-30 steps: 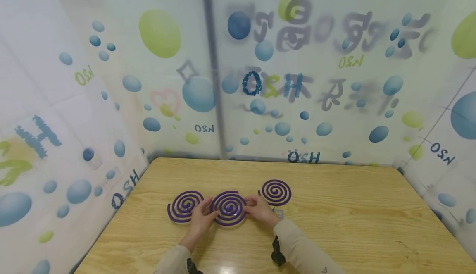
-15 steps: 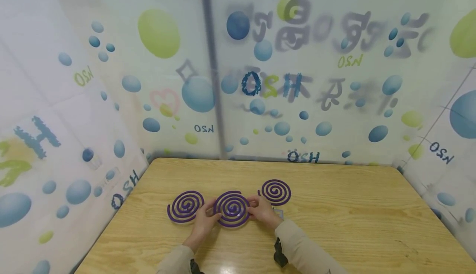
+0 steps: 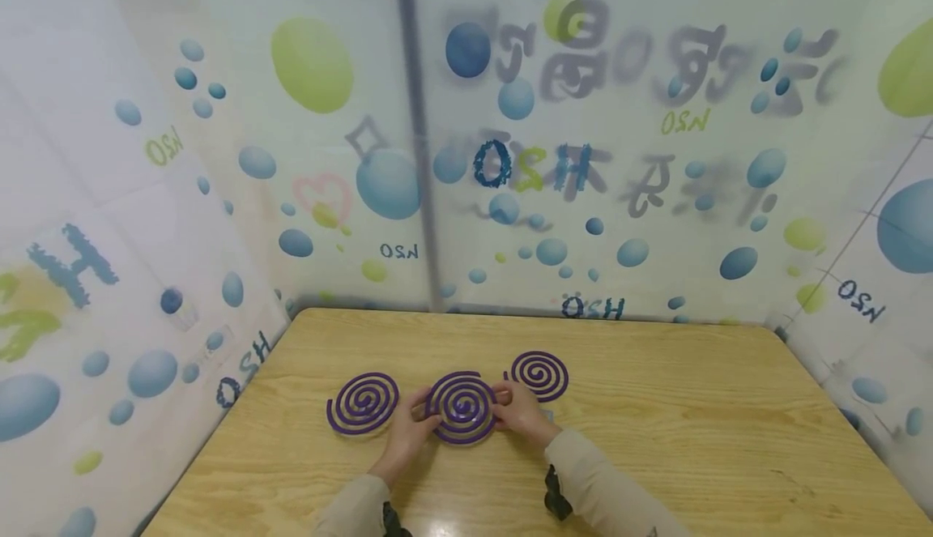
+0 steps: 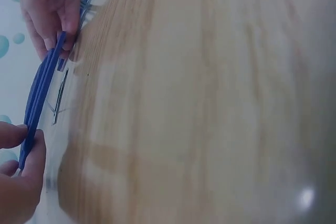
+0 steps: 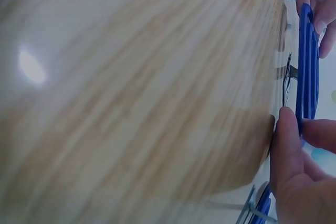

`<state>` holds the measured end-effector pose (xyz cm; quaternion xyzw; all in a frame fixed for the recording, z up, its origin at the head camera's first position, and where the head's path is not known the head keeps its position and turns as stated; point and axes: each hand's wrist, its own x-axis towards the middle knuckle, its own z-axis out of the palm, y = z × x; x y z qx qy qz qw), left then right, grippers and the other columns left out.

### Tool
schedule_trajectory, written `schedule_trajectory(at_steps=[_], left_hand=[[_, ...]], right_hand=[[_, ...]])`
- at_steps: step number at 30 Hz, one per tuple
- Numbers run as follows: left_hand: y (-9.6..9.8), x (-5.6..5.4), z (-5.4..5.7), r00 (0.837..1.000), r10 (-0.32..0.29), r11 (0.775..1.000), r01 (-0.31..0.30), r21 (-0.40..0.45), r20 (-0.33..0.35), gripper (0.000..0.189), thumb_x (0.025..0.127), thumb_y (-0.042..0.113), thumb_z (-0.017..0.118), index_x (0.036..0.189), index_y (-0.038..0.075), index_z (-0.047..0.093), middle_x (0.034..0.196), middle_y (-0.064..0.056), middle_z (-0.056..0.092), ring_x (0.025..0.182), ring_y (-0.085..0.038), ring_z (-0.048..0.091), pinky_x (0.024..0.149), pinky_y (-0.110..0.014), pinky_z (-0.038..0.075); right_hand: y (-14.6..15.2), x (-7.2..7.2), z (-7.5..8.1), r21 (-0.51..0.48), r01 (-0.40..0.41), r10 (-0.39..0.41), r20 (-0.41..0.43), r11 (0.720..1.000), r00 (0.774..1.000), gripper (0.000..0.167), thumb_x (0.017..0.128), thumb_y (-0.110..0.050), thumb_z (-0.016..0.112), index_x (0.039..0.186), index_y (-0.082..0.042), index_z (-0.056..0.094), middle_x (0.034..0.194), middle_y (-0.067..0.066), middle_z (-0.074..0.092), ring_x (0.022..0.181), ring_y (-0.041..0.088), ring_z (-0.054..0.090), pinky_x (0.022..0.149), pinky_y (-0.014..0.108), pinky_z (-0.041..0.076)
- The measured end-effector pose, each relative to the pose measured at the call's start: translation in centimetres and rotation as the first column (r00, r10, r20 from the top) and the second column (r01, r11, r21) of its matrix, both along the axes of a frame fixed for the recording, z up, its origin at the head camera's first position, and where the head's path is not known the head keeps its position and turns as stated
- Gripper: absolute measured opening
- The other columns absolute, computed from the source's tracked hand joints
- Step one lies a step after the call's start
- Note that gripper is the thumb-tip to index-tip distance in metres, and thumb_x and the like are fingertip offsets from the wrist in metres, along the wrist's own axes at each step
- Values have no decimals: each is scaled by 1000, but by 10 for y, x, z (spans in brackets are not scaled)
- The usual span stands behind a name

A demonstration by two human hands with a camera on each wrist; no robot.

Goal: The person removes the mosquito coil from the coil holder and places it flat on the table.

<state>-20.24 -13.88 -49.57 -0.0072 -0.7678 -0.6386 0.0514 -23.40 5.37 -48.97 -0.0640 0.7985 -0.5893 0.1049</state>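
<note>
Both hands hold a dark purple mosquito coil (image 3: 462, 407) between them, at the middle of the table. My left hand (image 3: 408, 438) pinches its left edge between thumb and fingers. The right hand (image 3: 523, 417) pinches the opposite edge. Seen from the right wrist, the coil is edge-on and looks blue, with a thin metal stand (image 5: 287, 80) close under it. A second mosquito coil (image 3: 362, 403) lies to the left of my left hand. Beyond the right hand is a third coil (image 3: 539, 375), with a small greyish piece (image 3: 547, 415) partly hidden behind that hand.
The wooden table (image 3: 692, 407) extends to both sides and toward the back. Behind it hangs a pale curtain (image 3: 627, 221) printed with blue and green bubbles, which also encloses the left and right sides. Dark straps sit at both sleeve cuffs.
Both hands have shifted slightly to the right, carrying the middle mosquito coil along. The gap between it and the left coil has widened. The outer two coils stay in place.
</note>
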Motion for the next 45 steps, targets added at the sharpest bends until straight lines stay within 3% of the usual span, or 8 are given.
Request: schedule_trajectory(at_steps=[6, 17, 31, 36, 45], left_hand=[[5, -3, -1, 1000, 1, 1000, -1, 6, -15, 50, 72, -16, 58, 118, -19, 39, 117, -36, 44, 98, -43, 52, 75, -31, 52], [10, -7, 1, 1000, -7, 1000, 8, -30, 10, 52, 71, -16, 59, 119, -17, 40, 119, -35, 43, 99, -42, 52, 76, -32, 51], [7, -9, 0, 999, -41, 999, 42, -19, 17, 51, 74, -13, 58, 120, -19, 38, 116, -36, 44, 100, -43, 51, 77, -33, 51], [9, -10, -1, 1000, -21, 999, 21, -24, 13, 50, 75, -10, 58, 120, -19, 38, 117, -36, 45, 102, -42, 51, 79, -33, 50], [14, -7, 8, 1000, 5, 1000, -5, 6, 9, 51, 75, -9, 57, 123, -15, 39, 114, -33, 45, 93, -39, 56, 64, -29, 53]], right_hand=[[4, 2, 0, -19, -21, 20, -16, 1000, 1000, 42, 85, 3, 52, 123, 13, 36, 103, 28, 56, 78, 27, 62, 56, 29, 54], [5, 0, 3, 10, 13, -13, -25, 1000, 1000, 41, 86, 1, 51, 125, 6, 38, 81, 12, 52, 62, 15, 55, 52, 28, 53], [1, -2, 5, 55, 46, -45, -19, 997, 999, 39, 84, 2, 53, 122, 4, 42, 88, 13, 54, 67, 16, 57, 53, 26, 53], [1, -3, 4, 58, 57, -56, -27, 997, 998, 38, 83, 3, 54, 120, 4, 44, 88, 13, 55, 69, 17, 57, 53, 26, 52], [2, -4, 1, 40, 84, -81, -65, 996, 995, 37, 81, 6, 56, 117, 5, 47, 87, 13, 54, 70, 17, 57, 53, 25, 53]])
